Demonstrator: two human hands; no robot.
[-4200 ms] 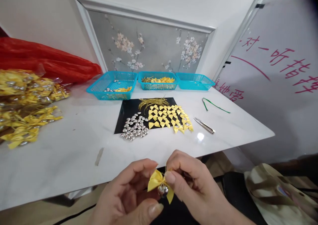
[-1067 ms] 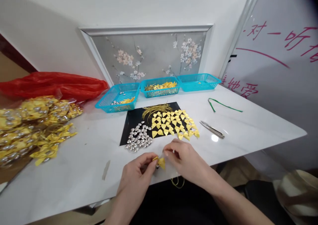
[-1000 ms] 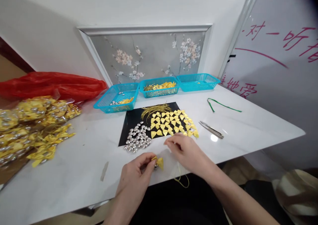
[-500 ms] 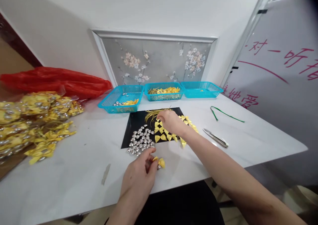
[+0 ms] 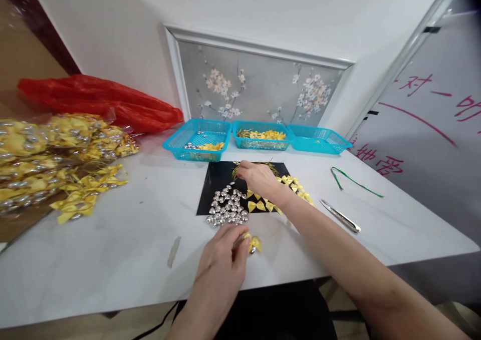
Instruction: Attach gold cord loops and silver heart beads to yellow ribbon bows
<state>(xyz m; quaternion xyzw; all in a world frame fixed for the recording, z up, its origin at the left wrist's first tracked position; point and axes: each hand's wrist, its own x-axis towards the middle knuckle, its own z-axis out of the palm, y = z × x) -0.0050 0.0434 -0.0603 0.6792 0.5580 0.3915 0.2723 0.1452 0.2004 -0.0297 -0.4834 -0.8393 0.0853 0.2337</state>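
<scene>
My left hand [image 5: 223, 255] is closed in a pinch at the table's front edge, gripping a yellow ribbon bow [image 5: 255, 243] with a shiny silver bead [image 5: 253, 250] under it. Farther back, my right hand [image 5: 261, 180] reaches over a black mat [image 5: 210, 185], fingers bent together at a bundle of thin gold ties [image 5: 271, 168]. Whether a tie is between those fingertips is hidden. Silver beads [image 5: 227, 207] lie heaped on the mat's left front part. Rows of small yellow bows [image 5: 257, 206] are spread on its right side, partly covered by my right forearm.
Three blue baskets stand along the wall: the left basket [image 5: 176, 142], the middle basket [image 5: 259, 143] and the right basket [image 5: 319, 147]. Thread snips [image 5: 341, 216] and a green ribbon [image 5: 356, 182] lie at right. Bagged bow pieces [image 5: 56, 154] and red mesh [image 5: 101, 102] fill the left.
The view has turned, so everything sits differently in the picture. My right hand has shifted from above the bows back to the gold ties. My left hand still grips the yellow bow.
</scene>
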